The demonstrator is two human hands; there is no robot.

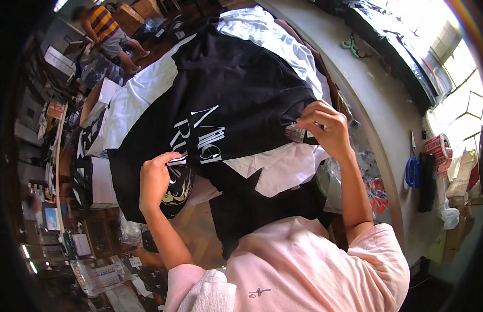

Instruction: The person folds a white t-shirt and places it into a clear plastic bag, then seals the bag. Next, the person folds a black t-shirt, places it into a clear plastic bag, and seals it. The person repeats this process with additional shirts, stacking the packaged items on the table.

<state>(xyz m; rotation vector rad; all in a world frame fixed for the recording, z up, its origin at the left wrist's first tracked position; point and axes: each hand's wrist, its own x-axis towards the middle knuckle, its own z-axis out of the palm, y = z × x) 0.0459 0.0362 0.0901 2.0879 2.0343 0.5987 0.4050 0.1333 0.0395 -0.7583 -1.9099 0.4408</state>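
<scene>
A black printed T-shirt (241,82) lies spread over a pile of garments, with white lettering across it and a pale graphic near its lower left. My left hand (157,177) rests on the shirt beside the lettering, its fingers bent over the cloth; its grip is unclear. At the collar, my right hand (323,124) pinches the black fabric beside a printed neck label. White garments (148,85) show under the shirt on the left and at the top (261,29). A pale pink cloth (288,167) lies below the collar.
On the grey ledge at right are green-handled scissors (352,47), blue-handled scissors (412,171) and a roll of red-and-white tape (437,150). A person (105,31) stands bent at the upper left. Open cardboard boxes (99,101) and plastic packaging (103,277) are at left.
</scene>
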